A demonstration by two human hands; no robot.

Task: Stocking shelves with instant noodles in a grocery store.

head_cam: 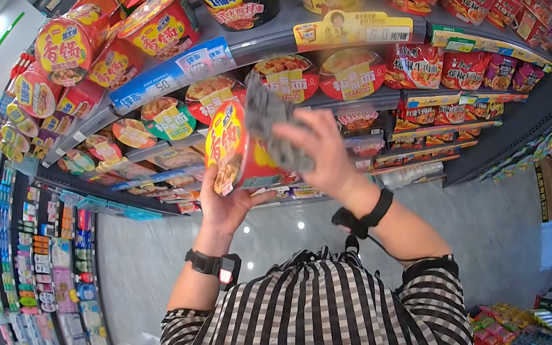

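Note:
My left hand grips a red instant noodle bowl from below, its yellow-printed lid turned to the left. My right hand holds a dark grey cloth against the bowl's side and base. The cloth and right fingers are blurred, and the cloth hides part of the bowl. Both hands are in front of the shelf edge, with lower-tier noodle bowls just behind them. A black band with a small device circles each wrist.
A dark shelf unit holds more noodle tubs, such as a black one, and bagged noodles. Price strips line its edge. At left stands a rack of small packaged goods. Snack packets lie at lower right. Grey tiled floor lies below.

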